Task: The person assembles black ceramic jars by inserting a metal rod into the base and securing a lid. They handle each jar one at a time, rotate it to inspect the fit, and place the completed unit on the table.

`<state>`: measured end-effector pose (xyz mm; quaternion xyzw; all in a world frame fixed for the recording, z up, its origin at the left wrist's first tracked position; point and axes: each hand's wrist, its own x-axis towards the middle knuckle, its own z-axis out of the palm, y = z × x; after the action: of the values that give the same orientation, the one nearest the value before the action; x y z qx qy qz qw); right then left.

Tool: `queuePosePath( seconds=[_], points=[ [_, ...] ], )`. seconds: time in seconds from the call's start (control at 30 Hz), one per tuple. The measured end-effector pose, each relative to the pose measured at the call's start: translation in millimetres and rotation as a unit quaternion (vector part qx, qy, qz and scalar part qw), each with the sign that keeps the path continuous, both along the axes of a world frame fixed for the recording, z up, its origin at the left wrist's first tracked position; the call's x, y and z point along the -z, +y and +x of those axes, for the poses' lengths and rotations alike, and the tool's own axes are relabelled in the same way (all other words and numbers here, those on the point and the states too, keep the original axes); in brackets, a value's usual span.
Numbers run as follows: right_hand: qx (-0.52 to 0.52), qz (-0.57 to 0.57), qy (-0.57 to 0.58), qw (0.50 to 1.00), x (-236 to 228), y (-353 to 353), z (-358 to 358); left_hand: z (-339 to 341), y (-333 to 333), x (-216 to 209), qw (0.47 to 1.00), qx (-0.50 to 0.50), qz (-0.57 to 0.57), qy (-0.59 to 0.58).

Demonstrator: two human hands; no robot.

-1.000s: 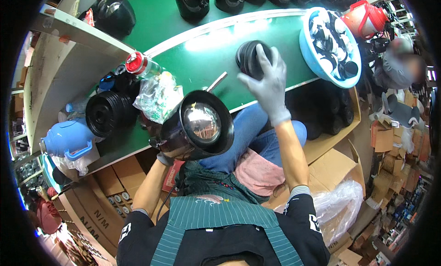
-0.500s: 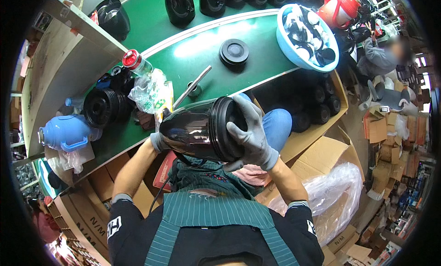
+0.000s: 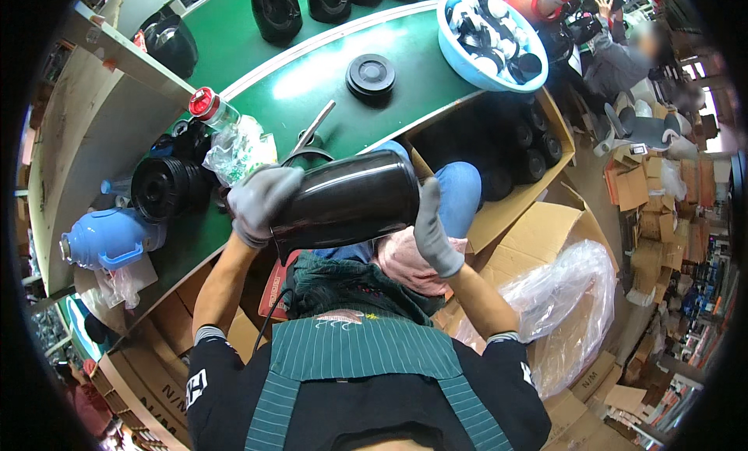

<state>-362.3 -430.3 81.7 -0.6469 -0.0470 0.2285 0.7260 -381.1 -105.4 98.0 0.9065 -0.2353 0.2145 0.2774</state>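
A glossy black thermos jug [image 3: 351, 201] lies nearly level across my lap, its right end tilted slightly up. My left hand [image 3: 265, 204], in a grey glove and blurred by motion, is wrapped round its left end. Against the jug's right end rests my right hand [image 3: 436, 231], also gloved, cupping the rim with its fingers close together; the fingertips are partly hidden. Behind the left end a metal rod [image 3: 315, 123] slants up from the green worktable [image 3: 312, 81]. Stacked round black lids [image 3: 370, 74] lie farther back on the table.
A light blue basin [image 3: 460, 67] of black and white parts stands at the far right. Below it is a carton [image 3: 562, 156] of black cylinders. Left are a red-capped clear bottle [image 3: 212, 108], ribbed black parts [image 3: 156, 187] and a blue jug [image 3: 113, 237]. Plastic film [image 3: 557, 311] covers an opened carton.
The jug's ribbed black end has gone from the right, where a smooth end now shows. My left hand has come up over the left end; my right hand has changed its hold. The view has shifted.
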Motion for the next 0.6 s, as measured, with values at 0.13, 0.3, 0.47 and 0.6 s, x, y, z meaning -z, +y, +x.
queuePosePath(
  seconds=[0.13,0.3,0.47,0.6],
  points=[
    [-0.085,-0.078,-0.157,0.981,-27.4,-7.9,11.3,-0.8,7.1,3.7,0.99,-0.034,-0.091,0.103],
    [-0.075,-0.06,-0.407,0.908,2.8,-12.9,16.7,-11.6,22.4,92.5,0.872,-0.009,-0.378,0.31],
    [-0.074,0.101,0.243,0.962,4.7,-16.0,22.2,10.4,-13.4,-37.0,0.973,0.114,0.132,-0.152],
    [-0.067,-0.029,-0.076,0.994,12.9,-32.8,-0.5,8.4,1.1,2.3,0.975,-0.004,-0.124,0.185]
  ],
)
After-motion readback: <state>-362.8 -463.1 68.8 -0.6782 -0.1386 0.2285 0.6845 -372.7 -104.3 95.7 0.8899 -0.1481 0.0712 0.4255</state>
